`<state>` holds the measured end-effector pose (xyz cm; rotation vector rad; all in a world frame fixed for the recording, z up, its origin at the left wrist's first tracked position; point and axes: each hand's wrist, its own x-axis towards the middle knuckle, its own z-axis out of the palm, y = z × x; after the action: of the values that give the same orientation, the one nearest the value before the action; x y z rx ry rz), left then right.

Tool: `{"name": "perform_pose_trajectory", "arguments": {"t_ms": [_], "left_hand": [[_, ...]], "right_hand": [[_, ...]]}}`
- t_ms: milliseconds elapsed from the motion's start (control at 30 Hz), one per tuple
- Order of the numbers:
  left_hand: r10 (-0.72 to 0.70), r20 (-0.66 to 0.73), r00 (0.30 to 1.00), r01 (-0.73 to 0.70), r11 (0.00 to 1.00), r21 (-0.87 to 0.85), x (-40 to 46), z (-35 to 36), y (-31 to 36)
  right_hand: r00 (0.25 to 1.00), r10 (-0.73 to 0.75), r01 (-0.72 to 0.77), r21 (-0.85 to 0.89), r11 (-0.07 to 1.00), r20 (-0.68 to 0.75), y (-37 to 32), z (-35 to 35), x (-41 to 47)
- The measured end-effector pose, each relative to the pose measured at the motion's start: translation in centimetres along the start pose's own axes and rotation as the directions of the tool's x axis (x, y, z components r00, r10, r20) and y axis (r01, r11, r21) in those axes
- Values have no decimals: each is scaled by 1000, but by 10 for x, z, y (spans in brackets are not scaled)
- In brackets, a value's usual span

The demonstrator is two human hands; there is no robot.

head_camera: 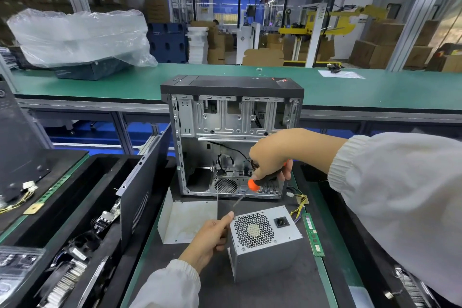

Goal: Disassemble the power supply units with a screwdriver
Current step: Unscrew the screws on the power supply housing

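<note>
A grey metal power supply unit (pixel 265 240) stands on the dark mat, its honeycomb fan grille and black power socket facing up. My left hand (pixel 208 239) pinches a small screw at the unit's top-left corner. My right hand (pixel 275 155) grips a screwdriver (pixel 252 186) with an orange-and-black handle; the shaft slants down-left and its tip hangs just above the left fingertips. Yellow and black wires (pixel 298 204) trail from the unit's far right side.
An open computer case (pixel 232 137) stands right behind the unit. A bent grey metal cover (pixel 185 220) lies to the left, a green memory stick (pixel 312 235) to the right. Black trays of removed parts (pixel 80 245) fill the left side.
</note>
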<state>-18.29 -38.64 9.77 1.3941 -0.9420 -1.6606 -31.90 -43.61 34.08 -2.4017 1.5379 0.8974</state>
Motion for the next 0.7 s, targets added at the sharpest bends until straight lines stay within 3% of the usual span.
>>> {"name": "perform_pose_trajectory", "arguments": {"t_ms": [67, 167, 233, 333, 433, 567, 700], "left_hand": [[2, -3, 1000, -2, 1000, -8, -1, 1, -1], [10, -16, 1000, -11, 1000, -6, -1, 2, -2], [22, -31, 999, -22, 1000, -9, -1, 4, -4], [23, -58, 998, -24, 999, -21, -1, 7, -3], [14, -70, 997, -16, 999, -28, -1, 9, -3], [-15, -75, 997, 10, 997, -70, -1, 9, -5], [-63, -104, 993, 50, 991, -125, 0, 10, -7]], "right_hand": [[998, -60, 62, 91, 994, -21, 12, 7, 2], [987, -132, 158, 358, 920, -95, 26, 37, 9], [983, -128, 170, 396, 902, -131, 23, 67, 18], [961, -24, 126, 358, 925, -276, 4, 109, 38], [900, 139, 82, 473, 877, -413, -18, 130, 53], [862, 217, 110, 586, 803, -459, -37, 147, 64], [837, 230, 132, 592, 795, -496, -45, 159, 74]]}}
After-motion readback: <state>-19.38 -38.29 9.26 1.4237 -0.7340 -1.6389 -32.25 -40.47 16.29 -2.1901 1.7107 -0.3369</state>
